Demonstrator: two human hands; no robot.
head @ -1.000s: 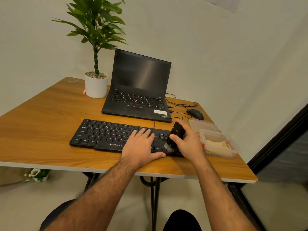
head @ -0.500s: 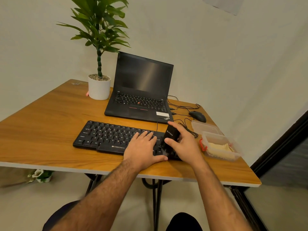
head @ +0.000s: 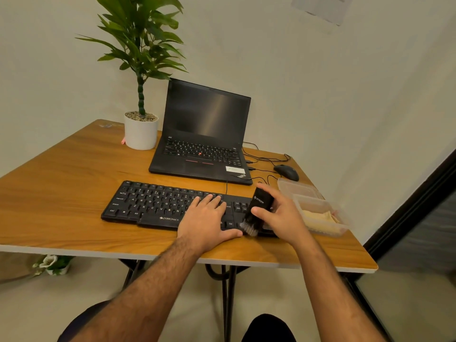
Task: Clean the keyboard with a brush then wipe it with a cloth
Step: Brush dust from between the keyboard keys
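A black keyboard [head: 153, 203] lies near the front of the wooden table [head: 61, 174]. My left hand [head: 206, 223] rests flat on its right-middle keys, fingers apart, thumb on the front edge. My right hand [head: 283, 215] grips a black brush [head: 259, 208], tilted, with its pale bristles down on the keyboard's right part near the front edge. A yellowish cloth [head: 318, 218] lies in a clear plastic container [head: 328, 230] just right of my right hand.
An open black laptop [head: 204, 134] stands behind the keyboard, a potted plant [head: 140, 129] to its left. A black mouse [head: 286, 172] with cables and a clear lid [head: 298, 187] sit at the back right. The table's right edge is close to the container.
The brush has swept over the keyboard's right part, from the right end leftwards, then down to the front edge. My left hand has stayed on the keys. The camera shifted slightly.
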